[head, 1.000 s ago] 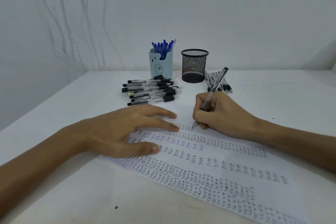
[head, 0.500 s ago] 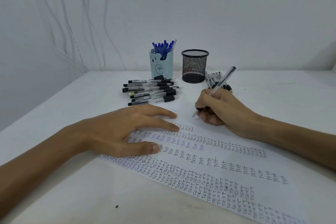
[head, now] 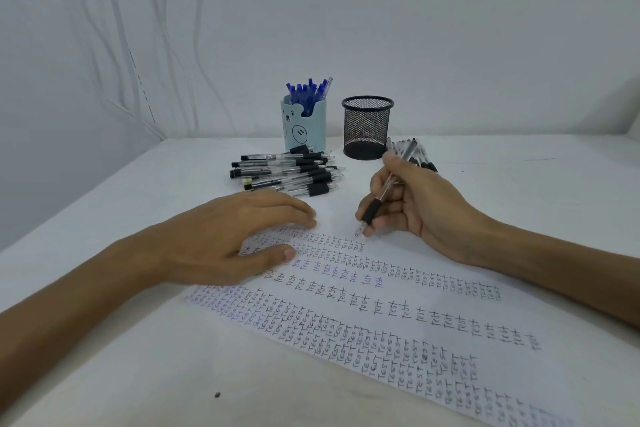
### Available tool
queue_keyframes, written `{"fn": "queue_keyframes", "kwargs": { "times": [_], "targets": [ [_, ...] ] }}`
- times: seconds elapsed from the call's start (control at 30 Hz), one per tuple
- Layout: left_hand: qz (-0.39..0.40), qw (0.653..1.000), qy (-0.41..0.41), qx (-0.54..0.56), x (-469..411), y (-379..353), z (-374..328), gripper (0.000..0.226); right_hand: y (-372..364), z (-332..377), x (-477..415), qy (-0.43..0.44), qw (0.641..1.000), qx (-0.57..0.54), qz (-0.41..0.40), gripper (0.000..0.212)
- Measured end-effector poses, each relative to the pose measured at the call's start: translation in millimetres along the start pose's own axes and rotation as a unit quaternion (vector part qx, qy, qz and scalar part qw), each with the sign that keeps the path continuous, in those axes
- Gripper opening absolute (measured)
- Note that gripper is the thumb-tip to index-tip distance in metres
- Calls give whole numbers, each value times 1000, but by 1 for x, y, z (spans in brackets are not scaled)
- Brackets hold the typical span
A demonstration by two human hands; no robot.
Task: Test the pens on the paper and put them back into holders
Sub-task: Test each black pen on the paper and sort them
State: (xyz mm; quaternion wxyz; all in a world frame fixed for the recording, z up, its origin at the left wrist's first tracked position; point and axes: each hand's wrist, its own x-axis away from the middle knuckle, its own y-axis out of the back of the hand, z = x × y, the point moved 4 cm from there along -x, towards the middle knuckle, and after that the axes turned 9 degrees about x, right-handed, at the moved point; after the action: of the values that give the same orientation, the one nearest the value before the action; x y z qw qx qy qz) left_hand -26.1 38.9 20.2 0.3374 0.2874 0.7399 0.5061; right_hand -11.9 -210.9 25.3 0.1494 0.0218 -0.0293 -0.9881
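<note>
My right hand [head: 412,208] grips a clear pen with a black grip [head: 375,204], tip pointing down just above the white paper [head: 398,295]. Rows of handwritten "Test" cover the paper. My left hand [head: 239,236] lies flat on the sheet's left end, fingers straight. A pile of black pens [head: 291,172] lies behind my left hand. More black pens [head: 420,156] lie behind my right hand. The light blue bear holder [head: 304,125] is full of blue pens. Beside it stands a black mesh holder [head: 367,126]; its contents cannot be made out.
The white table [head: 519,177] meets a white wall behind the holders. Cables [head: 114,45] hang down the wall at the back left. A small dark speck [head: 217,394] lies on the table near the front.
My right hand lifted the pen off the paper, turned its palm toward me and swung the pen more upright. My left hand stayed flat on the paper.
</note>
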Motion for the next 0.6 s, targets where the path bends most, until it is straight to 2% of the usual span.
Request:
{"fn": "queue_keyframes", "kwargs": {
  "times": [0.1, 0.2, 0.3, 0.37, 0.43, 0.53, 0.6],
  "targets": [
    [-15, 1000, -9, 6, 0, 0, 1, 46, 0, 2, 1, 7, 1000, -10, -16, 43],
    [-21, 1000, -10, 8, 0, 0, 2, 47, 6, 0, 0, -19, 998, -30, -45, 43],
    [-20, 1000, -12, 9, 0, 0, 1, 47, 8, -2, -4, -43, 998, -13, -38, 41],
    [-22, 1000, -15, 8, 0, 1, 1, 46, 12, -2, -10, -39, 996, 67, -43, 40],
    [-20, 1000, -17, 8, 0, 1, 0, 45, 20, 5, -20, -25, 979, 190, -62, 41],
    [-12, 1000, -14, 11, 0, 2, -2, 42, 48, 23, -45, -2, 934, 344, -98, 44],
    [-13, 1000, -13, 13, 0, 2, -3, 42, 70, 35, -64, -6, 882, 451, -133, 46]
  ]
}}
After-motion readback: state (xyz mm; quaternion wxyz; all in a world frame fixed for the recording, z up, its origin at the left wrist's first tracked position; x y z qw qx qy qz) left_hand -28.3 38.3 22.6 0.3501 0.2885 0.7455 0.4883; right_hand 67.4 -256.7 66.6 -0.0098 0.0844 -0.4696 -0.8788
